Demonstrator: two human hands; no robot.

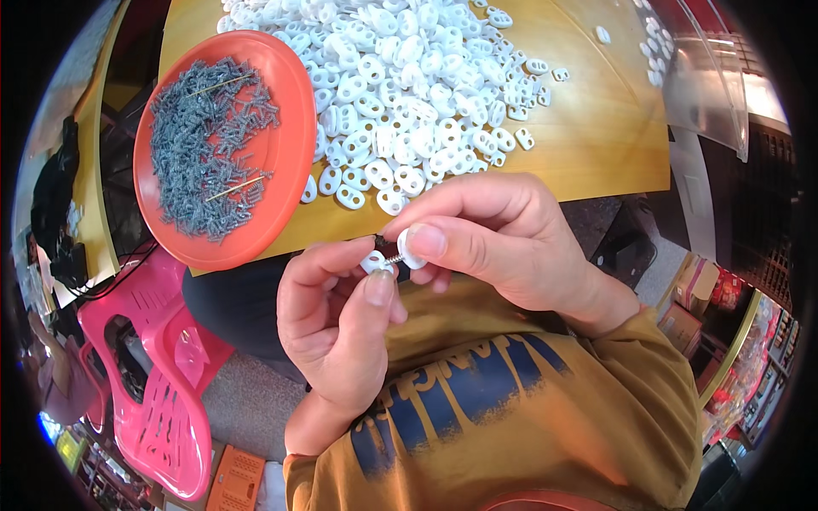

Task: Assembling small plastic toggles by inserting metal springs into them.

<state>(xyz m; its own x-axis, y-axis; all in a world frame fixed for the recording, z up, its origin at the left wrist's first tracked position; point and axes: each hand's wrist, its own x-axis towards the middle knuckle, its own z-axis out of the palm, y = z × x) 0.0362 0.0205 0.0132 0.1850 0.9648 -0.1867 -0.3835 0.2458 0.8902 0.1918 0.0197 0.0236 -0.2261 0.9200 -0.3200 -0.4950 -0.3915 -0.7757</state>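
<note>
Near the table's front edge, my left hand (336,324) pinches a small white oval plastic piece with two holes (375,262) between thumb and fingers. Opposite it, my right hand (507,243) grips another white plastic piece (412,249) under its thumb. A short metal spring (394,259) spans the gap between both pieces. Just beyond my hands lies a big heap of white two-hole pieces (409,94). To the left, an orange-red plate (296,128) holds many small grey springs (187,145) and a couple of thin yellowish sticks (223,83).
The wooden table (609,145) carries the heap, and the plate overhangs its left edge. A pink plastic chair (162,409) stands at lower left. More white pieces (656,51) lie at far right beside a clear plastic panel (711,94). Boxes (686,302) sit on the right.
</note>
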